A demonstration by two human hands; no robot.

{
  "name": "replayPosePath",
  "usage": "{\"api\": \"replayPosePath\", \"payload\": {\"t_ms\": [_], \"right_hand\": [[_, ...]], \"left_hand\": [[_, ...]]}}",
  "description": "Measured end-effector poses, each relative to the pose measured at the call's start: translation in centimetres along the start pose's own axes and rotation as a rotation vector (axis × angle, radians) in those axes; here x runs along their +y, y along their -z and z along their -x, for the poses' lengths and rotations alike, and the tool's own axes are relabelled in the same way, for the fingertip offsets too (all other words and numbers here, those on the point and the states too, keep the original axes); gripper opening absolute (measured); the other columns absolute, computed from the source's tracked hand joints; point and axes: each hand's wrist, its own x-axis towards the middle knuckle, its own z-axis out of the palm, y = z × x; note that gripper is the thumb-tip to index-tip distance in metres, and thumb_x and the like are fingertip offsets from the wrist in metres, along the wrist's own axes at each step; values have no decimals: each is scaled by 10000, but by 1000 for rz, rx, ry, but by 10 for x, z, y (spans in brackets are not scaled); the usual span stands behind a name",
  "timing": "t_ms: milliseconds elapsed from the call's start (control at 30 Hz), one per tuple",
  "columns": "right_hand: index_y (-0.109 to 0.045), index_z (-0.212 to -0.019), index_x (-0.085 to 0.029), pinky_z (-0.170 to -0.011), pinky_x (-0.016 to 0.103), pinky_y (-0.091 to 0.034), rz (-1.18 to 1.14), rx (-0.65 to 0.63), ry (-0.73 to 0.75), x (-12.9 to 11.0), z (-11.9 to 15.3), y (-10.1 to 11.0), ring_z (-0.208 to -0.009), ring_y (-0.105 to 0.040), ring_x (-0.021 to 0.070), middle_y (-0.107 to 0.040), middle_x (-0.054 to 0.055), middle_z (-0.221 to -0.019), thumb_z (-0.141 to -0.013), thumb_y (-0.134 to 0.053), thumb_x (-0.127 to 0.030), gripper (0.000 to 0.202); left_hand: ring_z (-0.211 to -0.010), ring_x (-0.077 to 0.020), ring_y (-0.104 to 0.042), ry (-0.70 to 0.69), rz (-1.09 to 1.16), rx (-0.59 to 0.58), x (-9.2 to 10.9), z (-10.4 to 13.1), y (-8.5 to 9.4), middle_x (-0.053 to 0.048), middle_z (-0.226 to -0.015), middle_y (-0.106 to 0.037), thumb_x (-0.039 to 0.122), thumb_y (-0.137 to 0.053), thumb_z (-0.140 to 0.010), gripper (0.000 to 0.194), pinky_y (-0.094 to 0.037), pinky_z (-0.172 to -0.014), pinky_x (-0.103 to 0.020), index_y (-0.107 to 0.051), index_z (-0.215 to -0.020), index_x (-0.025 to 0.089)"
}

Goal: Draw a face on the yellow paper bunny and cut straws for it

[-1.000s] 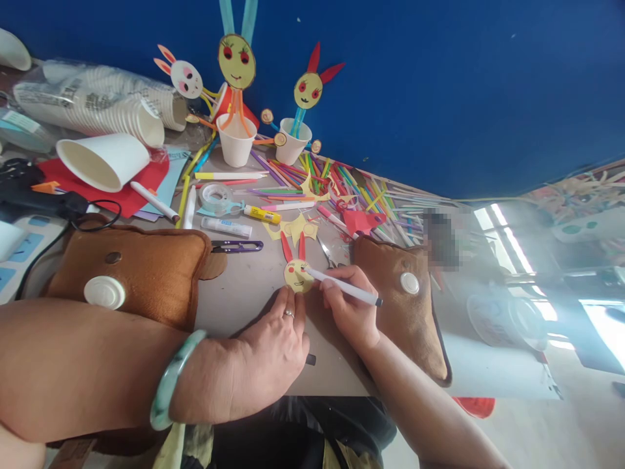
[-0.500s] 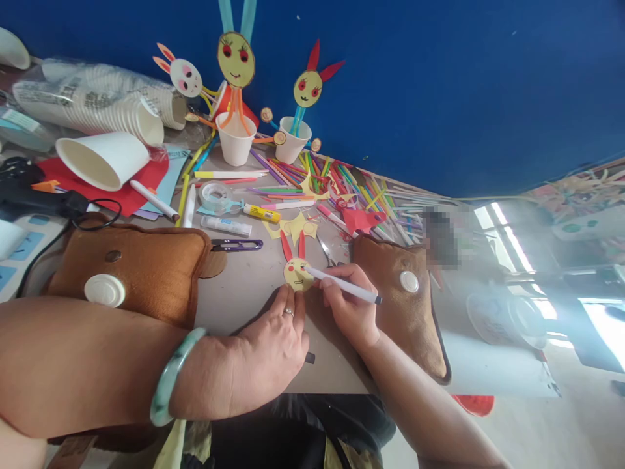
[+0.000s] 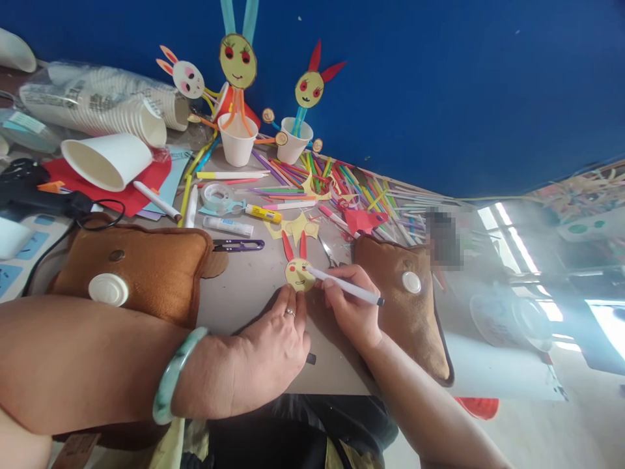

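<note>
A round yellow paper rabbit face (image 3: 295, 276) with two red ears lies flat on the table. It has drawn eyes, lashes and a mouth. The fingertips of my left hand (image 3: 273, 339) rest on its lower edge, the fingers stretched out and pressing it down. My right hand (image 3: 355, 303) is closed round a white marker (image 3: 349, 286), whose tip touches the face at the eye on the right. A black marker cap (image 3: 311, 358) shows partly from under my left hand.
Brown plush cushions (image 3: 141, 267) lie on both sides of my hands. Scissors (image 3: 328, 251), purple snips (image 3: 239, 245), a tape roll (image 3: 218, 197) and a glue stick (image 3: 228, 226) lie beyond. Paper cups (image 3: 238, 142) holding rabbit figures stand against the blue wall (image 3: 415, 85).
Both hands stay almost in place, the marker tip still on the eye. The whole view has shifted slightly.
</note>
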Motion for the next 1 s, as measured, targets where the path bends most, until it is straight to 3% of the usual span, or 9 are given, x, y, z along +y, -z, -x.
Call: {"api": "replayPosePath", "payload": {"t_ms": [1000], "right_hand": [[-598,-766,-229,-519,248,-503,75,-17,51,-4,0,1,-510,-599,125,-685,-17,-658,-774,-647,-221,51]], "left_hand": [[-1207,-399,-557,0,18,8,0,1,1,-289,-1254,-608,456,-560,-823,407,-153,-1115,-623,-694,-960,97]]}}
